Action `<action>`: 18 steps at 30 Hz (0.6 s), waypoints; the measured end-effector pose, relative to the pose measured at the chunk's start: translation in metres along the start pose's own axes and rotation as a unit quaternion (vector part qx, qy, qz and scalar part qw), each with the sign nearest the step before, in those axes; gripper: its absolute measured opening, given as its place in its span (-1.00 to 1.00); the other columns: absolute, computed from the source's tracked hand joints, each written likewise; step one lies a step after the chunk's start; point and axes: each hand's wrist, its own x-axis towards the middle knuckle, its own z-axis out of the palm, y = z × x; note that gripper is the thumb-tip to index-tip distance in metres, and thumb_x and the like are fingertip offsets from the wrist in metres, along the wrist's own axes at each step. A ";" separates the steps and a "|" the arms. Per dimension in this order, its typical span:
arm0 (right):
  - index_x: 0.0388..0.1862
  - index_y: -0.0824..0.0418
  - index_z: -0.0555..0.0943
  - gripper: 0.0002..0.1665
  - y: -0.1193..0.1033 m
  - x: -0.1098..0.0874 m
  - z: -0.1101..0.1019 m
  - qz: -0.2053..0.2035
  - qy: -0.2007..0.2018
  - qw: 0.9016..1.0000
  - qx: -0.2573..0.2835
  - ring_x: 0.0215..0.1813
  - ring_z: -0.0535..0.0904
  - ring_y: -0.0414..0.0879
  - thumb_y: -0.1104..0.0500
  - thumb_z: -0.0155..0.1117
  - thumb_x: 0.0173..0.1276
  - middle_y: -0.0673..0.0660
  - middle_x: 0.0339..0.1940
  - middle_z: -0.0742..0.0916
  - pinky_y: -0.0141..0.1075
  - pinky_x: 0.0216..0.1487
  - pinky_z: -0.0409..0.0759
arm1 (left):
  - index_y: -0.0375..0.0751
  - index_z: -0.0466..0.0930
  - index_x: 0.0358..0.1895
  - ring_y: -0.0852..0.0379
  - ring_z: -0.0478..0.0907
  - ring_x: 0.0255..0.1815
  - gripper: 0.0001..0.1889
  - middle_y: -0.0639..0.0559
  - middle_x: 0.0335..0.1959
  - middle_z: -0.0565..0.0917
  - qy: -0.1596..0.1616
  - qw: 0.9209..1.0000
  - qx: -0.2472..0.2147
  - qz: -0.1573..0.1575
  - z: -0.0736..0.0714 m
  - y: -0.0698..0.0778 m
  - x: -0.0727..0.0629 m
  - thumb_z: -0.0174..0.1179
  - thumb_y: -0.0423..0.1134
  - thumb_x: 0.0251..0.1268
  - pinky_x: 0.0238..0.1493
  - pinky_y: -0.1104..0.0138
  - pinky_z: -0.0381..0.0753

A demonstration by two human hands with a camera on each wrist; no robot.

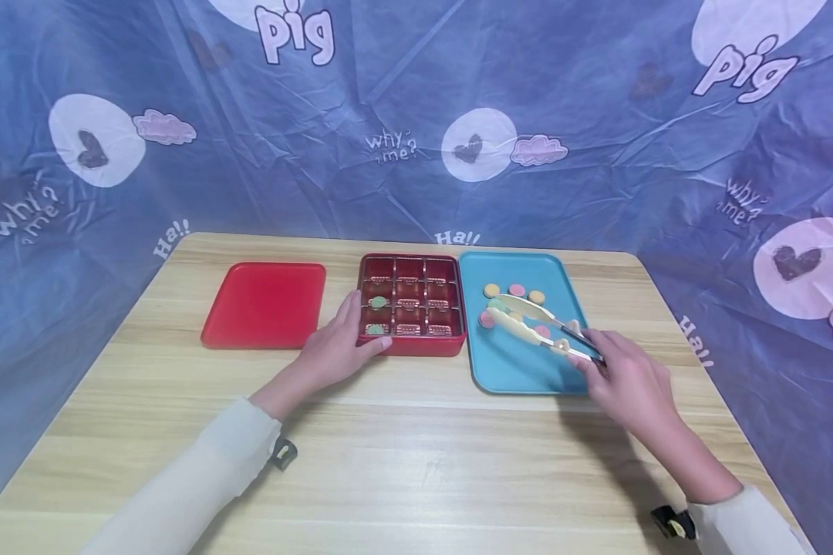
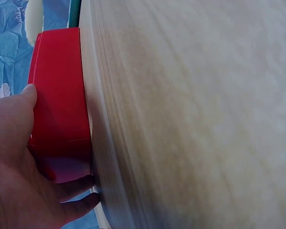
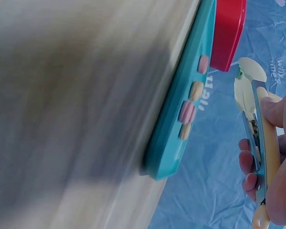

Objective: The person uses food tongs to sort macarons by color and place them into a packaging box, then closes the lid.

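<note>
My right hand [image 1: 632,378] grips a pair of tongs [image 1: 527,331] with cream tips and dark handles. Between the tips shows a green macaron [image 3: 239,72], above the blue tray [image 1: 521,374]. Around it on the tray lie yellow macarons [image 1: 491,290] and pink macarons [image 1: 517,290]. A dark red box [image 1: 426,347] with a grid of compartments stands left of the tray. Green macarons [image 1: 378,302] sit in its left column, one in the middle row and one in the front row. My left hand [image 1: 333,347] rests with extended fingers at the box's left front corner, thumb near the front rim.
A flat red lid [image 1: 267,304] lies left of the box, close by my left hand. Everything is on a light wooden table [image 1: 403,462]. Behind the table hangs a blue printed cloth [image 1: 389,92], which also runs down both sides.
</note>
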 end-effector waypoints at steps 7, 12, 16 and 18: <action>0.21 0.25 0.63 -0.41 -0.009 0.014 0.008 -0.022 0.009 1.000 0.007 -0.04 0.69 0.22 0.11 0.50 0.21 0.24 0.05 0.74 0.11 -0.34 0.56 | -0.01 -0.44 0.66 -0.21 0.04 0.63 0.21 -0.04 0.70 -0.22 0.002 1.000 -0.003 0.000 0.000 -0.001 0.000 -0.06 0.60 0.19 0.32 -0.38 0.32; 0.22 0.24 0.63 -0.41 -0.017 0.025 0.012 -0.037 0.006 0.999 0.006 -0.09 0.70 0.21 0.08 0.51 0.23 0.24 0.03 0.75 0.09 -0.37 0.56 | 0.00 -0.45 0.65 -0.22 0.05 0.63 0.21 -0.05 0.70 -0.23 0.001 1.000 -0.002 0.001 0.000 -0.002 0.001 -0.07 0.61 0.20 0.33 -0.38 0.31; 0.20 0.23 0.63 -0.43 -0.024 0.033 0.017 -0.044 0.008 0.999 0.009 -0.16 0.71 0.14 0.07 0.50 0.25 0.22 0.01 0.75 0.01 -0.44 0.54 | -0.01 -0.47 0.65 -0.22 0.04 0.63 0.20 -0.05 0.70 -0.25 -0.002 1.000 0.001 0.001 0.000 -0.002 0.001 -0.09 0.61 0.21 0.34 -0.38 0.29; 0.20 0.24 0.64 -0.44 -0.026 0.036 0.020 -0.048 0.012 0.999 0.011 -0.12 0.71 0.15 0.07 0.50 0.25 0.22 0.03 0.75 0.02 -0.42 0.56 | -0.01 -0.48 0.65 -0.22 0.04 0.63 0.20 -0.05 0.70 -0.25 -0.002 1.000 0.001 0.001 0.001 -0.001 0.001 -0.09 0.61 0.21 0.34 -0.39 0.28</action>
